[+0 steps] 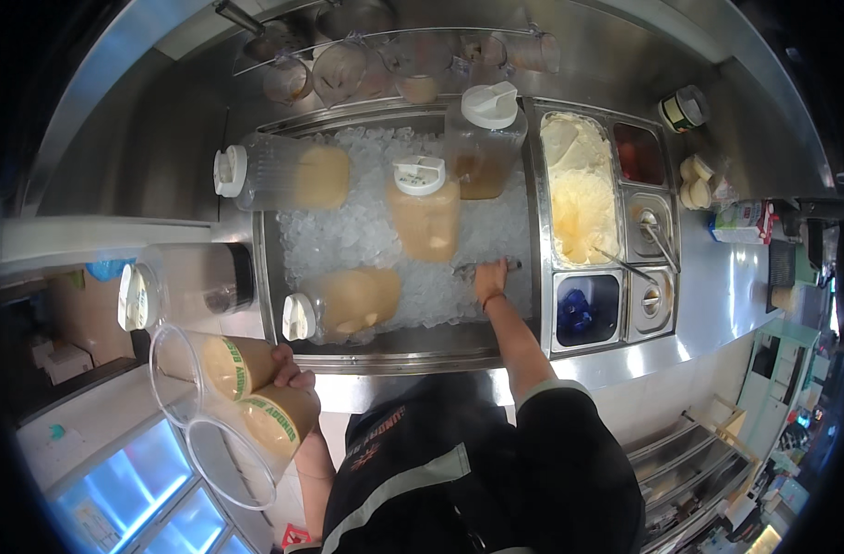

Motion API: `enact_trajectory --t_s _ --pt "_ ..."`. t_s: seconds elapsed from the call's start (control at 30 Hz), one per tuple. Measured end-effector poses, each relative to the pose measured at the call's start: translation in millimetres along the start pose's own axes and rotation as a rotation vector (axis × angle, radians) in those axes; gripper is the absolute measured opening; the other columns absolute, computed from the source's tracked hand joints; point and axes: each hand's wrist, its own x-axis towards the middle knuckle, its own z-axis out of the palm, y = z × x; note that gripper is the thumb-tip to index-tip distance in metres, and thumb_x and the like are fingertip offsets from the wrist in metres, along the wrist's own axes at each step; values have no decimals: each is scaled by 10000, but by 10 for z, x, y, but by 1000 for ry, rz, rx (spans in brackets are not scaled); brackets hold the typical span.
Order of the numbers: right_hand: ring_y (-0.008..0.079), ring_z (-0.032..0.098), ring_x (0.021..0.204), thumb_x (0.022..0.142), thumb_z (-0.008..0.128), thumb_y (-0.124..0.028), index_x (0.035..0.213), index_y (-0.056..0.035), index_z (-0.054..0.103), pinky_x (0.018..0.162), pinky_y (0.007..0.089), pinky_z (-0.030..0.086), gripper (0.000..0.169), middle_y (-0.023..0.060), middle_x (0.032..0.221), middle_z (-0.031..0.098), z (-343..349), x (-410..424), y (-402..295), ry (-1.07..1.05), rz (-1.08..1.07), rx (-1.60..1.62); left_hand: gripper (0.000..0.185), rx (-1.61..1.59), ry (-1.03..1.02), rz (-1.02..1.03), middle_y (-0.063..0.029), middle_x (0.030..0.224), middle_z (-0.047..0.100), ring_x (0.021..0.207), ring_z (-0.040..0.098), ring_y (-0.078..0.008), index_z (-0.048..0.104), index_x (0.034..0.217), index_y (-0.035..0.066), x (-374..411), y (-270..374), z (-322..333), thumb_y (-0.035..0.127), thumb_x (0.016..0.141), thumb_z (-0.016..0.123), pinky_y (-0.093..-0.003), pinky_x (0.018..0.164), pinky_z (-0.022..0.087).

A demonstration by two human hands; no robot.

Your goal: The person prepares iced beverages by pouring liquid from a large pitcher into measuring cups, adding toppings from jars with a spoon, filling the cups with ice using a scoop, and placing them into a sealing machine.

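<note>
My left hand [294, 372] grips two clear plastic cups side by side near their bases. The upper cup [236, 367] and the lower cup [268, 421] both bear green writing and are partly filled with a tan drink. Their open rims point left in the picture. My right hand [492, 280] is closed around a utensil, apparently an ice scoop [465, 271], over the right part of the ice bin. The scoop's head lies against the crushed ice [422, 298], just below a pitcher of tan liquid [424, 221]. My palm hides the middle of the handle.
White-lidded pitchers [352, 301] [325, 176] [486, 149] rest in the ice, and another pitcher [193, 280] lies left of the bin. Right of it are a tub of cream [581, 187], a blue-filled pan [575, 311] and lidded pans [650, 299]. Measuring jugs [342, 73] line the back.
</note>
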Motion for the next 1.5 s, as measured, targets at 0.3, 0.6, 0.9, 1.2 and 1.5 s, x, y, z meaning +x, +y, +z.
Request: enact_trajectory --t_s 0.3,0.6,0.9,1.2,1.5 --pt "317 613 710 750 521 -269 680 -67 671 872 458 328 262 136 725 644 14 -412 64 -35 -106 486 398 44 -39 -136 -108 1058 400 867 485 -181 410 1189 50 265 252 -431 232 842 486 -364 798 368" --pt "376 583 630 772 487 -352 657 -38 627 575 447 454 362 195 622 577 -2472 -1317 304 593 130 628 546 241 41 -108 -136 1128 511 926 536 -235 434 1226 74 958 539 -1111 486 868 439 -404 795 463" --pt "310 600 623 763 508 -255 899 -113 654 577 382 461 245 136 608 592 -3924 -2267 162 668 145 420 682 474 199 -315 -84 1302 439 1175 450 -267 344 1329 127 1144 -231 -856 615 854 371 -424 959 408" --pt "261 583 531 744 551 -229 911 -126 668 524 361 450 228 90 539 573 -3823 -2552 286 694 246 281 693 407 129 -487 -82 1345 404 1212 414 -282 316 1354 139 1082 -701 -765 623 859 335 -452 995 361" --pt "230 557 507 754 562 -222 911 -127 663 504 330 423 209 75 545 558 -3856 -2615 340 671 260 406 625 195 140 -542 -84 1296 459 1168 453 -294 385 1314 131 1144 -821 -905 574 875 364 -461 980 372"
